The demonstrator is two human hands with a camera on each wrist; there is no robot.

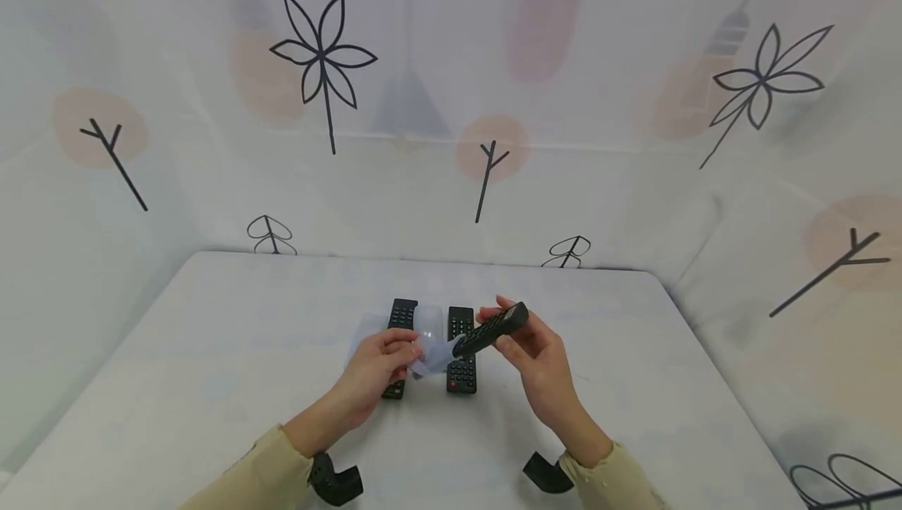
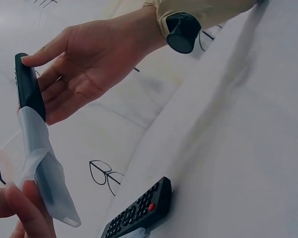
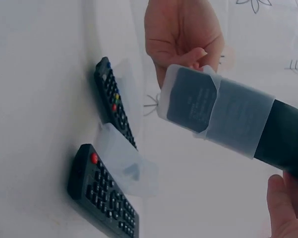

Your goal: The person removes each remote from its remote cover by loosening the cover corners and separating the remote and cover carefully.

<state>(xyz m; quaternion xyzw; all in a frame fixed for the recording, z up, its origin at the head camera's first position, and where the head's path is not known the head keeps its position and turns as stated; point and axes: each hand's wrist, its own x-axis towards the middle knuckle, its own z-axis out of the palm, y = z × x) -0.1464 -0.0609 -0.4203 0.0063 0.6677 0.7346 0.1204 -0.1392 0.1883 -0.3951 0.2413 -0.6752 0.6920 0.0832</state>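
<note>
My right hand (image 1: pixel 539 365) grips a black remote control (image 1: pixel 496 327) between thumb and fingers, tilted above the table. A translucent pale cover (image 3: pixel 243 116) wraps part of that remote; the bare black end sticks out toward the right hand. At the cover's other end, my left hand (image 1: pixel 377 369) pinches it with thumb and fingers. In the right wrist view, the cover looks folded back in a band, with printed text showing faintly through it. Beneath my hands lie two more black remotes, one on the left (image 1: pixel 403 314) and one on the right (image 1: pixel 461 379), buttons up.
Between the two lying remotes rests another translucent cover (image 1: pixel 429 320). A further pale sheet (image 1: pixel 364 327) lies beside the left remote. The white table (image 1: pixel 211 385) meets a patterned cloth (image 1: pixel 423 212) at its back and sides. Black wrist mounts (image 1: pixel 337 485) sit near both sleeves.
</note>
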